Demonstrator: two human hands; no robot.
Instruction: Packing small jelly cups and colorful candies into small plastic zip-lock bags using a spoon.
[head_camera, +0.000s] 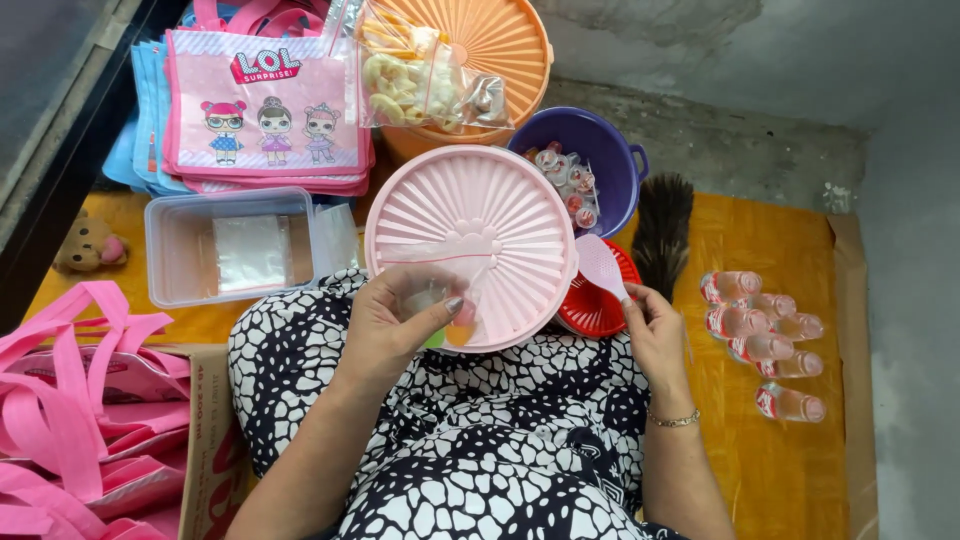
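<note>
— Yellow floor mat (770, 250) under everything?
— Yes. I'm seeing the left hand (400, 320) pinching a small clear bag (440, 300) over the pink lid (470, 235); the right hand (650, 325) is gripping a pink scoop (600, 262) beside it.

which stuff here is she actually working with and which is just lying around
In hand:
- left hand holds a small clear bag with coloured bits
- right hand holds a pink scoop
- pink ribbed lid, under the bag

Lying about:
- small bottles
- clear tub
- pink tote bags
- purple basin
- toy bear
</note>
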